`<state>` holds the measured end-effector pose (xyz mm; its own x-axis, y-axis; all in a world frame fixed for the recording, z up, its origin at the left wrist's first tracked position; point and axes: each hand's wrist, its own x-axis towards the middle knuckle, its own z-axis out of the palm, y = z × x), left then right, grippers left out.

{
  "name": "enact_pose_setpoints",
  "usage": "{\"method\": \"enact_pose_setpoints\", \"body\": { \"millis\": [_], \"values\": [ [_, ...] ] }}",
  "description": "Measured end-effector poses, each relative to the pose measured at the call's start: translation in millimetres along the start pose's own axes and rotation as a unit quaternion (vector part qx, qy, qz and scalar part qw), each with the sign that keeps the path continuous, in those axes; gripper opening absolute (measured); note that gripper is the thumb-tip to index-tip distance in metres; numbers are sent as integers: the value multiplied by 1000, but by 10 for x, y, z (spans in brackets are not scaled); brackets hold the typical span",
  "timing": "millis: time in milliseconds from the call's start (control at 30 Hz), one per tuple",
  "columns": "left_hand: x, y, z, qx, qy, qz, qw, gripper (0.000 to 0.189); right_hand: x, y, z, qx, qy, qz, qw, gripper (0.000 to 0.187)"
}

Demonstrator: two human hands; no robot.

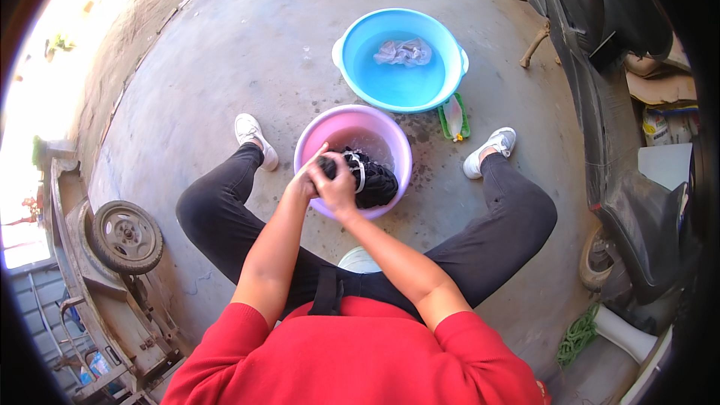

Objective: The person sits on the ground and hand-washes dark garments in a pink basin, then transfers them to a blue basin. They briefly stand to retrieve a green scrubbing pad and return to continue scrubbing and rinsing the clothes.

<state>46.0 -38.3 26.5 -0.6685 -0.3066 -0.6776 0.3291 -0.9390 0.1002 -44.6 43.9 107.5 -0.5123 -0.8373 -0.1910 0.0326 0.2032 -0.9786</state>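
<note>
Between my feet stands a pink plastic basin (401,152) with murky, sudsy water in it. A black garment (376,187) with white trim lies bunched in the basin, partly above the water. My left hand (307,180) and my right hand (337,183) press together over the basin's left rim, both closed around a bunched part of that black cloth. The two hands overlap, so some fingers are hidden. Just beyond is a light-blue basin (408,102) of water, where a pale, crumpled cloth (403,52) floats.
A green tray (462,118) with a clear plastic bag or bottle, yellow at its tip, touches the blue basin. A motor scooter (610,124) stands at the right, near a green rope (579,333). At left, a wheel (127,237) leans against a metal frame (107,315).
</note>
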Motion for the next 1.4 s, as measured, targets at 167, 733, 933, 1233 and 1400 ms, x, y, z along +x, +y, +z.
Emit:
{"method": "enact_pose_setpoints", "body": {
  "millis": [167,733,933,1233,1400],
  "values": [
    [83,-95,-467,76,-67,185,978,36,-357,-381,50,-156,-38,-126,979,27],
    [-60,5,281,72,36,229,970,43,635,112,-374,-62,-72,-42,995,48],
    [-96,-379,442,10,27,-36,999,73,521,227,-345,35,40,36,998,34],
    [29,-265,83,138,128,230,955,43,222,-128,-226,-173,41,-78,981,33],
    [-349,-552,1110,272,94,176,941,27,897,636,-1061,-269,24,268,925,50]
  ]
}}
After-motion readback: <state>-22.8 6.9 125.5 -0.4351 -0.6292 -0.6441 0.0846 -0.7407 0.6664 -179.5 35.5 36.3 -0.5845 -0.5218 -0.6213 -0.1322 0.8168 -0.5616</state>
